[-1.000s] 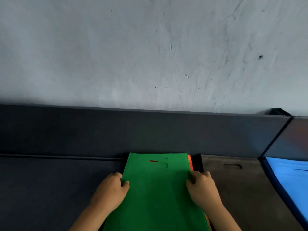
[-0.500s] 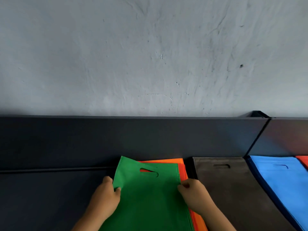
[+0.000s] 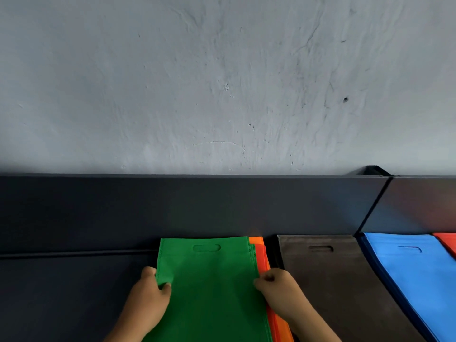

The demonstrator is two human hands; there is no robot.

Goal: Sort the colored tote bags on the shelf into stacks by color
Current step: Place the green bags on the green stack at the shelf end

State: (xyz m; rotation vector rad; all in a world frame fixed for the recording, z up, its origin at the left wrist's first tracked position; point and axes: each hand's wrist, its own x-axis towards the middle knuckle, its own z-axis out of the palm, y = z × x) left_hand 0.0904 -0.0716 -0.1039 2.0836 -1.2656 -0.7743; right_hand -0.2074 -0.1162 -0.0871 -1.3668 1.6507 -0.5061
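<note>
Scene: A person's two bare hands work at a row of flat tote bags laid on a dark shelf (image 3: pixel 61 297), seen from above in the lower half of the frame.
Green bag: The green tote bag (image 3: pixel 212 287) lies flat at lower centre, its cut-out handle toward the back of the shelf, on top of more green layers whose edges show along its right side.
Left hand: The left hand (image 3: pixel 148 296) pinches the green bag's left edge, thumb on top of the fabric and fingers curled under it.
Right hand: The right hand (image 3: pixel 281 291) grips the bag's right edge with curled fingers, right where green meets orange.
Orange bags: The orange tote bags (image 3: pixel 261 253) lie beneath the green ones and show as a narrow strip along their right side, running down to the bottom edge of the frame.
Brown bag: A brown tote bag (image 3: pixel 340 287) lies just right of the orange strip, apart from it by a thin dark gap.
Blue bags: A blue tote bag stack (image 3: pixel 414 280) sits at lower right, beside the brown one.
Red bag: A corner of a red tote bag (image 3: pixel 447 243) shows at the far right edge.
Backdrop: The shelf's dark back panel (image 3: pixel 197 206) crosses the middle of the frame, with a rough grey wall (image 3: pixel 222 82) filling the upper half.
</note>
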